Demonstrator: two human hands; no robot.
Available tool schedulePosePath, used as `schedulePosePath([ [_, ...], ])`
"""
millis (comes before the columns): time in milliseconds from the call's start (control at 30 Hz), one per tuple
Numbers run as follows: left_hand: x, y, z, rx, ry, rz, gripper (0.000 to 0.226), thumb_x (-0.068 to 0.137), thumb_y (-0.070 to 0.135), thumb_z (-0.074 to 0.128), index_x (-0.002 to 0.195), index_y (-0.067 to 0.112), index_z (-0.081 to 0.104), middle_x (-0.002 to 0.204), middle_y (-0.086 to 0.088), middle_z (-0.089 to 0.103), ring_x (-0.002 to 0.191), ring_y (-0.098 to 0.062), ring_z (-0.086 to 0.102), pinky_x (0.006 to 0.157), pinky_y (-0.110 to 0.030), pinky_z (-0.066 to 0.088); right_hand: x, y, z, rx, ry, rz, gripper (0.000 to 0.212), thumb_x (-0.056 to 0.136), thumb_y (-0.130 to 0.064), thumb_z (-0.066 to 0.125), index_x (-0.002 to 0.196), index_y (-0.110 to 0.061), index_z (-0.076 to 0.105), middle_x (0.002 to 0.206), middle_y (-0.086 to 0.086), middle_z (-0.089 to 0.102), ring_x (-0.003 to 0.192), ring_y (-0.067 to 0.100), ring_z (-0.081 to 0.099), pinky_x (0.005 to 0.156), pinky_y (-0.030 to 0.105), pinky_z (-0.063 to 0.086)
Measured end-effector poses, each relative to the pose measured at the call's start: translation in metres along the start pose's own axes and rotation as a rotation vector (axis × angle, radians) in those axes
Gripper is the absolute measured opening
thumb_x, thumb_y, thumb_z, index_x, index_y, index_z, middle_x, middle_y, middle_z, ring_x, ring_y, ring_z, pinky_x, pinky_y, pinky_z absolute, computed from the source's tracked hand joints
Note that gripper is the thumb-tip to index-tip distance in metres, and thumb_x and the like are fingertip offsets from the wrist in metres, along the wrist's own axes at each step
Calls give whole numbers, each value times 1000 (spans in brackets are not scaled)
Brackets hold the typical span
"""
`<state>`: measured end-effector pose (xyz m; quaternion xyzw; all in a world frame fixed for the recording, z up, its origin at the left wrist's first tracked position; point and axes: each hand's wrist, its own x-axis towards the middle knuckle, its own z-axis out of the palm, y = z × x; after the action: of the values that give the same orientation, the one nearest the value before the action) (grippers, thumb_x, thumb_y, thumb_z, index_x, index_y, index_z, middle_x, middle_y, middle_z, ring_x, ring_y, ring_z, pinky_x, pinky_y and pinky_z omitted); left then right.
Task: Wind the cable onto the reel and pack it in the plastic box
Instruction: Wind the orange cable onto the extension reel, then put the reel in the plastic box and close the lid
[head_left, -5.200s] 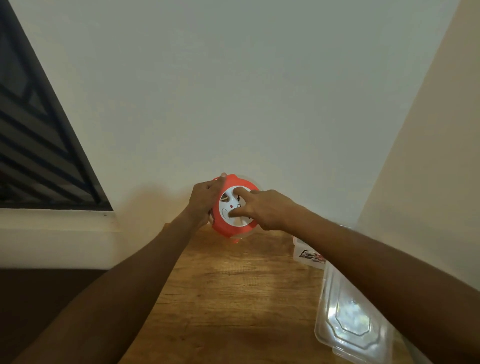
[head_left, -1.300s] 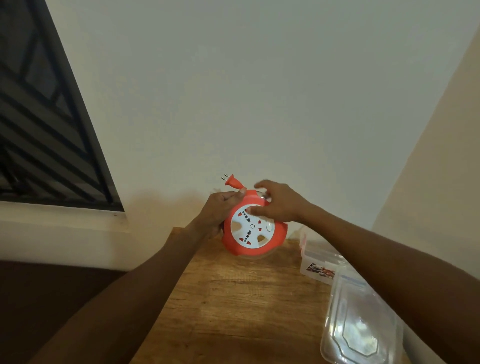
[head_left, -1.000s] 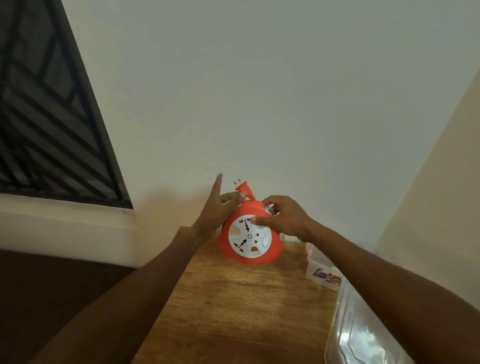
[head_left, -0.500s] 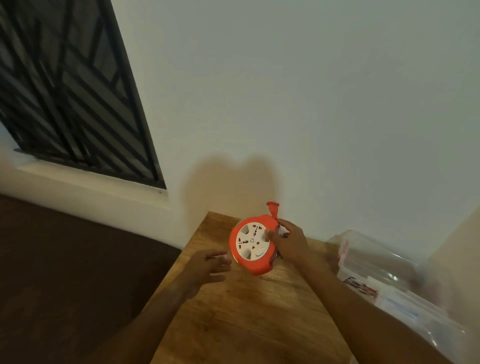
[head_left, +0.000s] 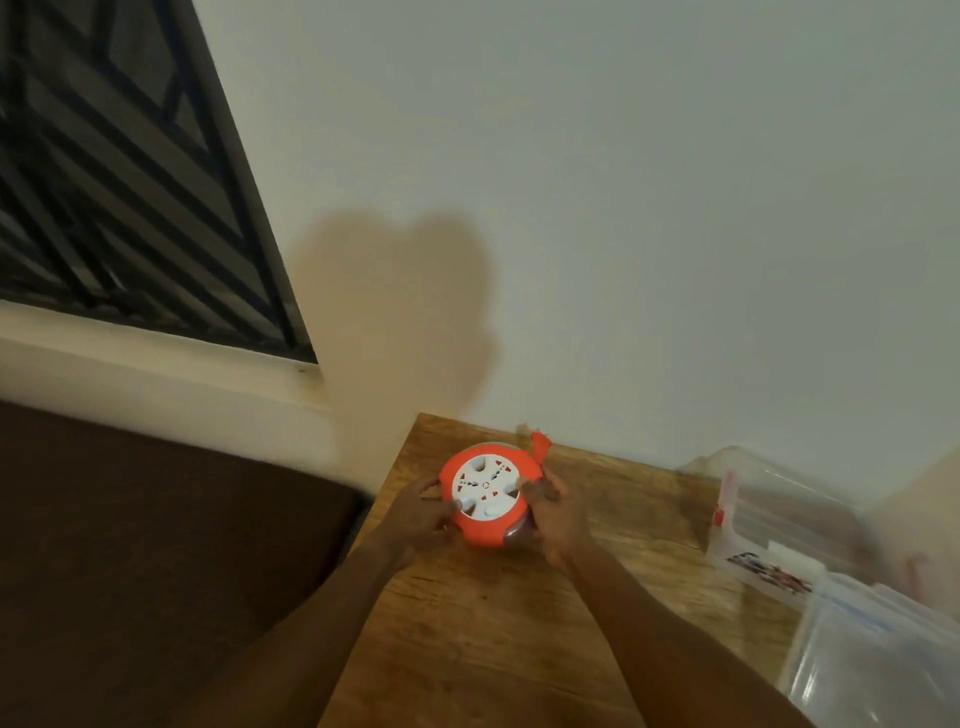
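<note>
The orange cable reel (head_left: 485, 496) with a white socket face is held between both hands just above the far left part of the wooden table (head_left: 519, 623). My left hand (head_left: 421, 517) grips its left rim and my right hand (head_left: 556, 514) grips its right rim. The orange plug (head_left: 540, 448) sticks up at the reel's upper right. The wound cable is hidden inside the reel. The clear plastic box (head_left: 769, 525) stands open at the table's right, away from both hands.
The box's clear lid (head_left: 872, 660) lies at the near right of the table. A white wall runs directly behind the table. A dark surface (head_left: 156, 545) lies left of the table edge, below a barred window (head_left: 104, 182).
My left hand has returned to the reel's left rim, so both hands hold it. The reel has come down toward the table, and the view has tilted further down.
</note>
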<state>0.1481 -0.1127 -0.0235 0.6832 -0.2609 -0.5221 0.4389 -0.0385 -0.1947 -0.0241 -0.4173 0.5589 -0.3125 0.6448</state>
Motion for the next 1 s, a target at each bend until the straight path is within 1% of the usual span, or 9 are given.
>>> schedulePosePath([
  [67, 8, -5, -4, -30, 23, 23, 61, 82, 16, 88, 137, 14, 61, 110, 1, 74, 102, -25, 73, 73, -43, 67, 5, 8, 9, -29, 44, 25, 51, 93, -28, 67, 141, -21, 50, 122, 9, 67, 99, 30, 69, 73, 50, 61],
  [133, 14, -9, -7, 0, 54, 48, 58, 82, 15, 88, 135, 15, 63, 115, -3, 74, 103, -25, 73, 69, -38, 66, 10, 17, 15, -114, 84, 24, 49, 94, -27, 65, 140, -19, 51, 118, 9, 69, 97, 28, 69, 76, 46, 61],
  [267, 26, -22, -14, 92, 98, 108, 51, 84, 7, 83, 131, 15, 66, 120, -8, 75, 109, -27, 72, 88, -49, 64, 13, 36, 18, -286, 102, -22, 38, 90, -22, 68, 127, -14, 64, 102, 3, 73, 87, 15, 69, 77, 36, 61],
  [433, 32, -24, -16, 213, 123, 141, 54, 82, 11, 86, 133, 10, 67, 120, -9, 76, 110, -28, 71, 92, -48, 63, 12, 42, 22, -351, 161, -77, 27, 87, -28, 71, 113, -20, 71, 91, -4, 74, 82, 11, 69, 73, 32, 59],
  [567, 32, -31, -17, 227, 127, 151, 56, 80, 21, 89, 132, 16, 69, 117, -3, 76, 108, -23, 72, 89, -41, 63, 9, 49, 26, -405, 238, -127, 22, 86, -34, 72, 101, -18, 75, 78, -8, 72, 70, 5, 65, 53, 14, 47],
  [667, 29, -38, -15, 253, 178, 198, 50, 81, 30, 88, 127, 21, 73, 108, 8, 75, 101, -14, 71, 82, -30, 61, 4, 53, 25, -360, 314, -139, 25, 76, -40, 80, 91, -19, 78, 73, -7, 73, 69, 5, 67, 61, 26, 55],
  [800, 20, -53, -10, 253, 292, 244, 39, 91, 27, 79, 129, 22, 71, 109, 12, 70, 105, -14, 67, 91, -37, 60, -5, 62, 20, -377, 318, -158, 26, 82, -36, 75, 99, -16, 75, 86, -3, 72, 79, 12, 65, 74, 32, 54],
  [933, -1, -80, 7, 258, 403, 269, 17, 98, 24, 68, 115, 23, 67, 114, 0, 68, 111, -24, 64, 91, -40, 57, -35, 84, 0, -523, 175, -277, 20, 86, -28, 69, 105, -21, 69, 96, -8, 65, 85, 7, 61, 76, 20, 49],
  [1000, -17, -92, 25, 268, 479, 202, 22, 95, 22, 71, 115, 20, 61, 121, -6, 61, 116, -27, 57, 93, -43, 53, -57, 104, -19, -603, 151, -279, 26, 83, -22, 70, 109, -22, 66, 101, -6, 60, 85, 5, 59, 77, 16, 48],
])
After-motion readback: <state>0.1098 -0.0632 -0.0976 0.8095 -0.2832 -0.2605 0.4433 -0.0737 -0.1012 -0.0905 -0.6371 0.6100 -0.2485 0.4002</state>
